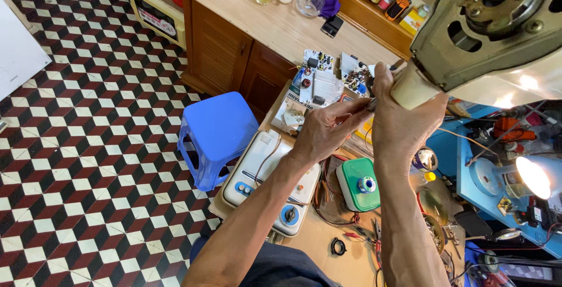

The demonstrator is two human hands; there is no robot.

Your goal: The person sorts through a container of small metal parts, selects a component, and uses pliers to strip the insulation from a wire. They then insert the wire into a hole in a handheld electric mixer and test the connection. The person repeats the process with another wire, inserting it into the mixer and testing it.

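Motor (497, 26): metal-cased electric motor, held up close to the camera at top right, well above the surface. Its pale cylindrical end (411, 88) points down and left, towards the hands.

Right hand (404, 126) is wrapped around that pale end from below, thumb up alongside it, carrying the motor's weight. Closed grip, full hold.

Left hand (325, 132) comes in from the left, fingers pinched narrow on a thin metal tool (380, 96). It looks like a small screwdriver or probe, too slim to tell which. The tip sits right at the pale end, just beside the right thumb.

Step in hand, as I read it: working a small fastener or terminal at the motor's end while it's held in the air. Contact point is hidden behind the right hand, so I can't tell what the tip is on.

Next move calls for a steady right grip and fine tip control from the left; with no rest under the motor, slip risk is real.

Below on the surface (319, 246):
- white appliance panel with blue knobs (272, 181)
- green-topped box (358, 184)
- circuit boards (325, 79)
- loose wires

Lit lamp (530, 176) at right. Blue plastic stool (216, 135) on the chequered tile floor (88, 146) at left.
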